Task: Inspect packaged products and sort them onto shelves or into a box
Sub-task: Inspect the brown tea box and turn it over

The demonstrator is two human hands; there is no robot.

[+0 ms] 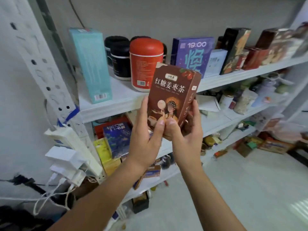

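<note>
On the top shelf (120, 100), a tall teal box (90, 64) and a red canister (145, 64) stand upright. Your left hand (146, 130) grips the brown tea box (171, 94) at its lower left edge and your right hand (185, 135) at its lower right. Both thumbs press the front. The hands hold it upright before the shelf, printed face toward you, probably for reading.
</note>
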